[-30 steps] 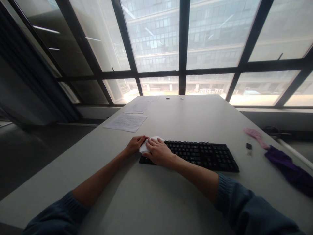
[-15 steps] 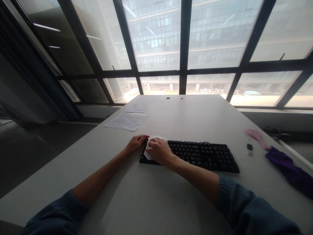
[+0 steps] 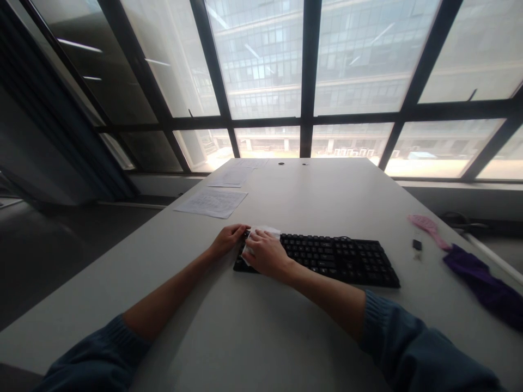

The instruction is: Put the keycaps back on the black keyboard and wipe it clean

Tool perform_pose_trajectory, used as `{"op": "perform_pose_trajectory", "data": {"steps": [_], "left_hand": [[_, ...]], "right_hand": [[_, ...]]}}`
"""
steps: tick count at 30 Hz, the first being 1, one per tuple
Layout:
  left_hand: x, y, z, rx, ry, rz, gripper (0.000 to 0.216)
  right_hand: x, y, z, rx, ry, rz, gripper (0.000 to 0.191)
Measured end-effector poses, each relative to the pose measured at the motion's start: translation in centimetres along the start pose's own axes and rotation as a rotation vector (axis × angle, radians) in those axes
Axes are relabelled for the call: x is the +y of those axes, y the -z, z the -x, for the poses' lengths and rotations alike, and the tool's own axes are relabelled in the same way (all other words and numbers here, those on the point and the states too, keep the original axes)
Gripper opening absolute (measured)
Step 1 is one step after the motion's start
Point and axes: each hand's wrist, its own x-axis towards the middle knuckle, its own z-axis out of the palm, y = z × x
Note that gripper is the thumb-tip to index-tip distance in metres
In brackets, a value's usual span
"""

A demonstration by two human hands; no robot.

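A black keyboard (image 3: 339, 258) lies flat on the white table in front of me. My left hand (image 3: 227, 239) grips the keyboard's far left corner, its fingers closed round the edge. My right hand (image 3: 267, 253) presses a white tissue (image 3: 269, 231) against the keys at the keyboard's left end. Its fingers are bent over the tissue, which sticks out beyond the fingertips. The keys beneath the tissue and palm are hidden.
Printed sheets of paper (image 3: 212, 202) lie on the table (image 3: 310, 196) at the left. Along the right edge are a pink hairbrush (image 3: 427, 224), a small black object (image 3: 417, 245) and a purple cloth (image 3: 480, 277). Large windows stand behind the table.
My right hand and the tissue have shifted very slightly on the keys. My left hand stays at the keyboard's corner, and the keyboard has hardly moved.
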Motion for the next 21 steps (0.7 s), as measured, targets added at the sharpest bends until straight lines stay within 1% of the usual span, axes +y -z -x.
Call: {"op": "perform_pose_trajectory", "data": {"steps": [11,21], "left_hand": [[0.18,0.09,0.10,0.006,0.013,0.022,0.063],[0.52,-0.03,-0.01,0.011,0.023,0.024,0.064]], "right_hand": [[0.09,0.83,-0.17,-0.023,-0.004,-0.002,0.022],[0.05,0.90,-0.13,-0.031,-0.010,0.006,0.023]]}}
